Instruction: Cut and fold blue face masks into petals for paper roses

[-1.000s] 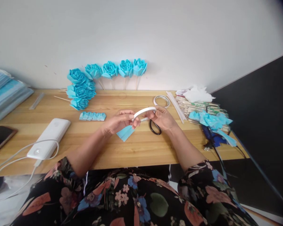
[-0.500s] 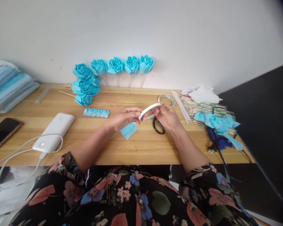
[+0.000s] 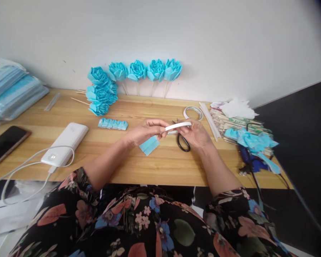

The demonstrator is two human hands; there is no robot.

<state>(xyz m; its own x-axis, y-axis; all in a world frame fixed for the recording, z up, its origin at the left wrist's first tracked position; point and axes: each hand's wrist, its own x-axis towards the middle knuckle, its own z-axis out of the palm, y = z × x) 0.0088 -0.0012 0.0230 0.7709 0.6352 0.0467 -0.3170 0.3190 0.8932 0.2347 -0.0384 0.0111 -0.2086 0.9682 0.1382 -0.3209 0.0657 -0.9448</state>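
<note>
Between my two hands a narrow white roll of tape (image 3: 178, 125) is held up above the table, seen nearly edge-on. My left hand (image 3: 147, 132) pinches its left end, and my right hand (image 3: 196, 134) grips its right end. Below the left fingers lies a flat piece of light blue fabric (image 3: 149, 145). Black-handled scissors (image 3: 184, 142) rest under the right hand, their blades partly hidden. A second tape roll (image 3: 193, 112) lies flat just behind the right hand. A pleated blue strip (image 3: 112, 124) sits to the left of my left hand.
Several blue fabric roses (image 3: 137, 70) on sticks lean against the wall, with more (image 3: 98, 92) lying left. Packed face masks (image 3: 16, 91), a phone (image 3: 8, 146) and a white power bank (image 3: 65, 142) with cable lie left. White strips (image 3: 210, 121) and blue scraps (image 3: 253, 140) lie right.
The tape roll has tilted flatter, from a visible ring to nearly edge-on, still between both hands. The whole view has shifted slightly, so the table things appear a little farther right.
</note>
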